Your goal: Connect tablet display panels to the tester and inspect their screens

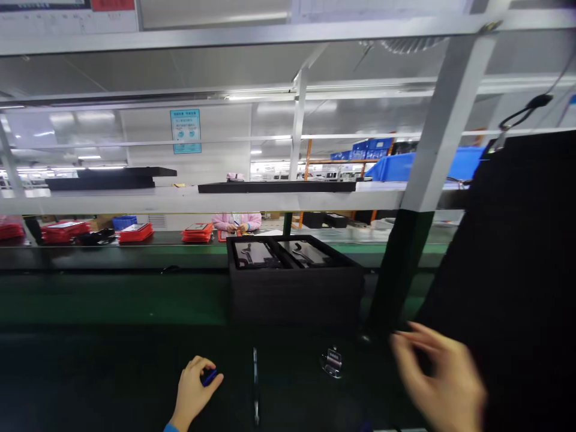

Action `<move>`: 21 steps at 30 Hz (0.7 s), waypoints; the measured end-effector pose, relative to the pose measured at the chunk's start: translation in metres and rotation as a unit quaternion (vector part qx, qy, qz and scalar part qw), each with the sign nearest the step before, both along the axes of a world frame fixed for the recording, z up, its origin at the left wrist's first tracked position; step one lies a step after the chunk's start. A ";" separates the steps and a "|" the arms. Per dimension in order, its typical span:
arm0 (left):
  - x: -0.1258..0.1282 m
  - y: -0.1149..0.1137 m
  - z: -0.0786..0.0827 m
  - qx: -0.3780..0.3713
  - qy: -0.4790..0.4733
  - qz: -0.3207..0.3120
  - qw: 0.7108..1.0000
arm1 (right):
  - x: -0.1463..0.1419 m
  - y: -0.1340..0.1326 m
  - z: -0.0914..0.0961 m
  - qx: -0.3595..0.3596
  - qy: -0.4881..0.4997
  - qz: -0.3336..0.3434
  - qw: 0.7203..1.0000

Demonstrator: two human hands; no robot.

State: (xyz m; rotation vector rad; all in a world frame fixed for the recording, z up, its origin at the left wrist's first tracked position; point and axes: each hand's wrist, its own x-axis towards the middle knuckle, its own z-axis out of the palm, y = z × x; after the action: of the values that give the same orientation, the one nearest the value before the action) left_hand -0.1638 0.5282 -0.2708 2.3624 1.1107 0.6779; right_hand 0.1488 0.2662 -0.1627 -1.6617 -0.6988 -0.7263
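My left hand [193,387] is closed around a small blue object [209,377] low over the dark worktop, and its kind is mostly hidden by the fingers. A slim dark pen-like stick [255,387] lies lengthwise to the right of that hand. Further right rests a small shiny metal badge-like piece [333,362] with a rectangular plate. On the right side my right hand [443,375] is blurred by motion, its thumb and forefinger brought together at the tips. Whatever they pinch, if anything, I cannot make out.
A black foam box [294,294] with flat devices in two compartments stands ahead. A metal post [418,210] and a hanging black sheet [513,288] bound the right side. Beyond the shelf [279,201], a person in pink [236,222] sits among red stacks [197,233].
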 end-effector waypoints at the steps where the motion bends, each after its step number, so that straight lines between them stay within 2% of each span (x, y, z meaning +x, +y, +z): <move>1: -0.001 0.002 -0.001 -0.008 0.003 -0.013 1.000 | -0.009 0.030 -0.010 -0.045 -0.020 0.044 0.998; 3: -0.002 0.003 -0.002 -0.014 0.005 -0.028 0.999 | -0.033 0.094 -0.033 -0.162 -0.042 0.143 0.975; 4: -0.001 0.002 -0.002 -0.018 0.006 -0.034 0.999 | -0.047 0.125 -0.044 -0.238 -0.046 0.162 0.957; 7: 0.000 -0.001 0.000 -0.033 0.005 -0.044 0.998 | -0.079 0.198 -0.069 -0.325 -0.063 0.196 0.923; 9: 0.000 -0.002 0.002 -0.044 0.005 -0.046 0.998 | -0.089 0.227 -0.075 -0.364 -0.071 0.195 0.908; 13: 0.000 -0.002 0.002 -0.056 0.009 -0.039 0.998 | -0.090 0.252 -0.076 -0.415 -0.088 0.171 0.889; 17: 0.001 -0.003 0.002 -0.064 0.011 -0.039 0.997 | -0.090 0.256 -0.075 -0.439 -0.109 0.174 0.875; 21: 0.001 -0.004 0.005 -0.066 0.012 -0.038 0.997 | -0.095 0.259 -0.074 -0.434 -0.094 0.189 0.876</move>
State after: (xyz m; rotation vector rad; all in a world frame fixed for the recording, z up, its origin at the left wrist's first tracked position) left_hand -0.1632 0.5237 -0.2659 2.2938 1.0357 0.5344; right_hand 0.0542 0.5254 -0.2368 -2.1538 -1.6079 -0.2802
